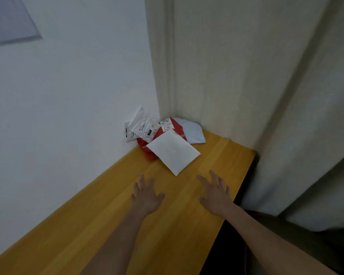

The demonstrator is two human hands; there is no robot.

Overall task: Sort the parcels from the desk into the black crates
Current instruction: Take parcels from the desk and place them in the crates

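From my feed, both forearms stretch forward over the yellow wooden desk (99, 225), entering from about 6 o'clock. The left hand (146, 197) sits just left of centre, palm down, fingers spread and straight, holding nothing. The right hand (215, 195) is at roughly 4 o'clock of centre, likewise palm down with fingers fanned out and nothing in them. The two hands are well apart from each other, with bare desk between them; I cannot tell whether the palms touch the wood or hang just above it.

Beyond the fingertips, toward 12 o'clock, the parcels lie heaped in the desk's far corner. Nearest is a flat white envelope (174, 152), turned diagonally, its lower corner pointing between my hands and near both. It lies on top of a red parcel (177, 126) that carries a white shipping label. At 10 o'clock of the envelope, a crumpled clear bag (141, 127) with printed labels leans against the white wall (68, 96). At 1 o'clock of the envelope, a pale blue-grey mailer (194, 132) is tucked under the red one, right against the cream curtain (246, 76), which hangs along the desk's right side.
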